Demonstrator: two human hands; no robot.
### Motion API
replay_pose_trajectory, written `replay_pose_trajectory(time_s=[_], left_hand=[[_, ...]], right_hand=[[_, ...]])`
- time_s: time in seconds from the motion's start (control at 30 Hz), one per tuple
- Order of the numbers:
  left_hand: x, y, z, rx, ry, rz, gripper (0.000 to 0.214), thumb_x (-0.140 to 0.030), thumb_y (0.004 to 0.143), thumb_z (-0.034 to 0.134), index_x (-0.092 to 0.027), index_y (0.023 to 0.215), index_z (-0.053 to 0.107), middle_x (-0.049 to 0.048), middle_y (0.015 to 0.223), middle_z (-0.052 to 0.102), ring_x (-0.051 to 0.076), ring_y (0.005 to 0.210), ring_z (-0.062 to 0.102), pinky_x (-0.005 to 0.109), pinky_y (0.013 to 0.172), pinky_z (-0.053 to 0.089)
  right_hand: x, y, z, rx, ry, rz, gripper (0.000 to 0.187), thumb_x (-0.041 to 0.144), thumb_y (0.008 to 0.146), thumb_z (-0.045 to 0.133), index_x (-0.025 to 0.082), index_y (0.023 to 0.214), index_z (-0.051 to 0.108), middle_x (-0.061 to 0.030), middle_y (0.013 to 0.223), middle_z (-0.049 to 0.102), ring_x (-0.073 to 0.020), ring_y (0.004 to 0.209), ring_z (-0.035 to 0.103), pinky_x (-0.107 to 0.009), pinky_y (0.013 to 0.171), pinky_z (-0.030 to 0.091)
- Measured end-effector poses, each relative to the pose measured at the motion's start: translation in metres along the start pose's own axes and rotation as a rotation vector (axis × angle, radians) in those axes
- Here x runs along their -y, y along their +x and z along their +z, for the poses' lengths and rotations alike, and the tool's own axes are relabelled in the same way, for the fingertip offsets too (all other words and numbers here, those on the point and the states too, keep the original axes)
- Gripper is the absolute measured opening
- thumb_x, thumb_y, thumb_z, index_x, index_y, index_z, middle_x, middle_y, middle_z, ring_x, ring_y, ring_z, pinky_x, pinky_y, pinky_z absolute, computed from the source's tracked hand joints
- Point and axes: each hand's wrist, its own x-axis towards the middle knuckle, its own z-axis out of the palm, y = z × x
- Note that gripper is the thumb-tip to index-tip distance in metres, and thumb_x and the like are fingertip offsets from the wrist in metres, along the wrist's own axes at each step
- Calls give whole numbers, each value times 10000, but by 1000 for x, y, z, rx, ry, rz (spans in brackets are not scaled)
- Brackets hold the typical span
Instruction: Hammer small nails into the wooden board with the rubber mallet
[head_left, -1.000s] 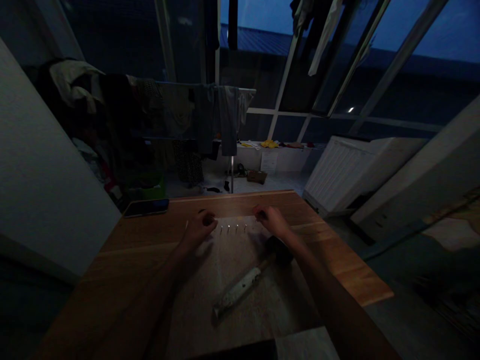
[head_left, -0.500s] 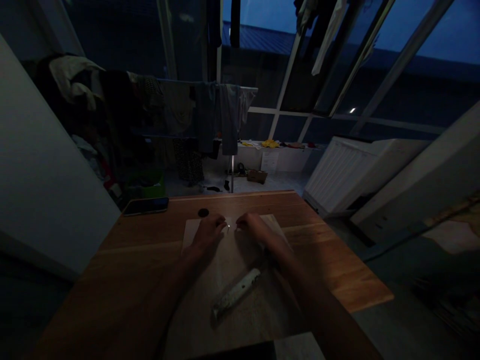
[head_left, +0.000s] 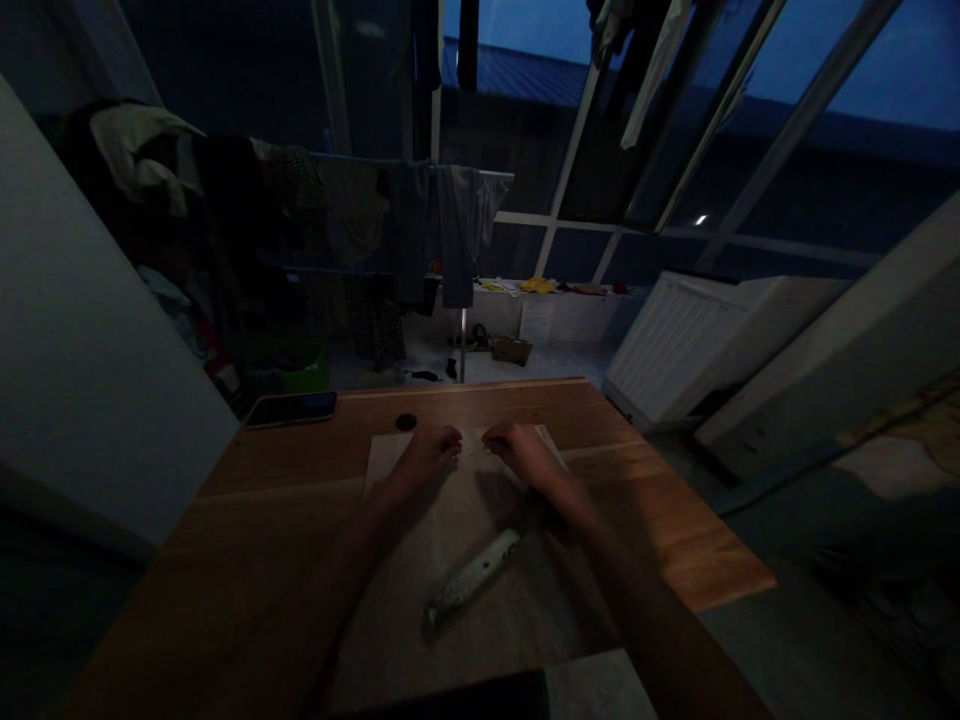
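Observation:
The scene is dim. My left hand [head_left: 427, 452] and my right hand [head_left: 519, 449] rest close together at the far edge of a pale board [head_left: 450, 560] lying on a wooden table [head_left: 255, 540]. Both hands have their fingers curled down onto the board; the small nails seen earlier are hidden under them. A hammer with a whitish handle [head_left: 474, 577] lies diagonally on the board, nearer to me than both hands, its dark head under my right forearm.
A dark phone [head_left: 291, 409] and a small black disc [head_left: 406, 422] lie at the table's far left. Beyond are a clothes rack [head_left: 405, 230], a white radiator [head_left: 675, 340] and large windows. A grey wall stands on the left.
My hands moved together from the outer ends of the nail row to the middle of the board's far edge, covering the nails. The hammer has not moved.

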Motion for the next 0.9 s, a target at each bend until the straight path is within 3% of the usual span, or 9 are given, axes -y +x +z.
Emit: replay_pose_trajectory(time_s=[0.17,0.37,0.47,0.63,0.73,0.83,0.9], left_hand=[[5,3,0,-6,-49,-13,114,-239,792,699,-166,858,757,68,872,797,224,825,744,334,833,568],[1,3,-4,-206,-111,-76,158,-305,798,733,-178,891,750,65,909,803,216,840,746,336,833,584],[-8,-6,-5,-135,-116,-33,192,-330,819,731,-183,941,754,60,882,804,211,808,745,330,796,592],[-16,-39,-15,-4,-41,-20,232,-342,890,644,-201,1024,770,66,1012,812,218,891,755,324,827,600],[-14,-65,-25,63,39,-61,334,-340,913,618,-208,1193,740,94,1170,787,244,997,753,362,902,602],[-15,-95,-32,14,176,-40,337,-330,935,603,-218,1230,722,114,1254,750,267,1145,707,420,1027,564],[-17,-117,-33,-31,282,-2,311,-334,970,567,-225,1217,721,114,1271,735,266,1186,679,446,1068,542]], right_hand=[[-3,-9,4,5,35,4,285,65,866,597,176,966,840,-88,990,834,-227,904,776,-276,862,543],[-2,-13,7,13,83,-7,269,78,860,608,173,963,838,-100,979,832,-236,892,777,-302,847,563],[2,-14,11,14,156,-49,246,93,861,624,180,954,835,-97,994,827,-239,912,771,-325,870,572],[11,-23,18,94,514,-56,243,215,888,633,188,1053,809,-89,1070,805,-204,809,764,-327,754,626],[11,-35,16,90,740,-24,291,355,891,655,189,1092,784,-89,1111,795,-224,912,768,-339,735,648],[5,-48,9,27,809,0,341,426,890,646,198,1114,764,-86,1077,802,-241,972,765,-370,774,651],[-2,-62,3,-76,740,17,335,439,898,631,209,1103,763,-88,1092,803,-249,1022,754,-402,868,632]])
